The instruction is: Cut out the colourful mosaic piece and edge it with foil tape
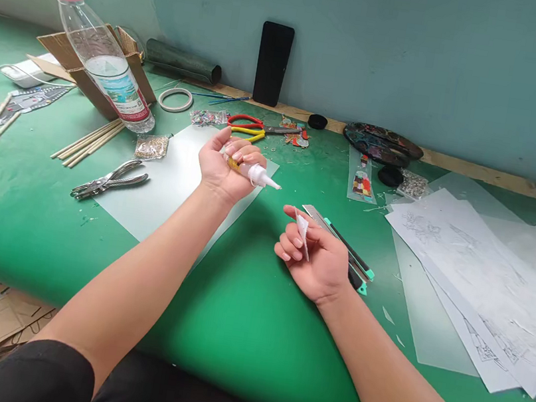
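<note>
**A:** From the head camera, any writing you can read?

**B:** Little. The clear bottle with the red cap, leaning on a cardboard box, has a blue-and-white label, but the print is too small to read. The glue tube shows a yellow band with no legible lettering.

**A:** Where is that tube?

**B:** In the left hand, raised above the green counter. The grip is clamped on it, fingers wrapped round the body, the white nozzle sticking out towards the right.

**A:** And the other hand?

**B:** The right hand lies palm up near the counter, its grip closed on a small white paper piece, pinched between thumb and fingers. The nozzle tip is near that piece, apart from it.

**A:** What's around?

**B:** A teal-handled craft knife just behind the right hand, pencil-drawn sheets to the right, a hole punch, wooden sticks, scissors and a black phone against the wall.
</note>
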### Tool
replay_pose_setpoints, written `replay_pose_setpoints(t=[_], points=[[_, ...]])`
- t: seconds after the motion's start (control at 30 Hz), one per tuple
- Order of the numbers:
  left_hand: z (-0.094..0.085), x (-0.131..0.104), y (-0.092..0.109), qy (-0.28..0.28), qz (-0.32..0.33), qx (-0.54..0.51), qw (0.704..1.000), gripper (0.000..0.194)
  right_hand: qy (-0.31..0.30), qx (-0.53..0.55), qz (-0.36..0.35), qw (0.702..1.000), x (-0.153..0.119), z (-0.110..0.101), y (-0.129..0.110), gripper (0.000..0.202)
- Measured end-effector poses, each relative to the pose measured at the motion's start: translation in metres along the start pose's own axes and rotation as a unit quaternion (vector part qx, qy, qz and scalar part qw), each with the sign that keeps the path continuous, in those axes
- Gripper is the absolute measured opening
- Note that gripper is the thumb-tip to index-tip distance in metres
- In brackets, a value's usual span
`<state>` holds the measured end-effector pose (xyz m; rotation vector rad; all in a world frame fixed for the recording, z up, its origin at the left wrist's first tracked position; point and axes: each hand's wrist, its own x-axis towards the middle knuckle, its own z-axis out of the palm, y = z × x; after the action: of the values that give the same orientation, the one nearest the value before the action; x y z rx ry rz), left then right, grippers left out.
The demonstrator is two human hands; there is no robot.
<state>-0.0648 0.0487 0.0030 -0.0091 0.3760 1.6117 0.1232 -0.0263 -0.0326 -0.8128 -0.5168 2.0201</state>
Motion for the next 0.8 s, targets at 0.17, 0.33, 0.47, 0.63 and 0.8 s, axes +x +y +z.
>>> replay_pose_setpoints(t=[0.17,0.33,0.47,0.63,0.8], points=[[-0.002,0.004,-0.012,0.050,-0.012,-0.017,0.999,0.020,0.006,0.013,-0.035,0.999,0.000,-0.002,-0.005,0.029],[-0.008,0.007,-0.029,0.112,-0.028,0.086,0.990,0.028,0.006,0.050,-0.085,0.995,0.002,-0.007,-0.016,0.032],[-0.011,0.011,-0.039,0.151,-0.041,0.181,0.971,0.034,0.005,0.099,-0.098,0.990,0.002,-0.011,-0.025,0.015],[-0.011,0.015,-0.043,0.129,-0.015,0.204,0.970,0.009,0.003,0.124,-0.096,0.988,0.003,-0.013,-0.033,0.010],[-0.015,0.014,-0.046,0.110,0.031,0.271,0.956,0.022,0.003,0.133,-0.098,0.986,0.002,-0.013,-0.034,0.011]])
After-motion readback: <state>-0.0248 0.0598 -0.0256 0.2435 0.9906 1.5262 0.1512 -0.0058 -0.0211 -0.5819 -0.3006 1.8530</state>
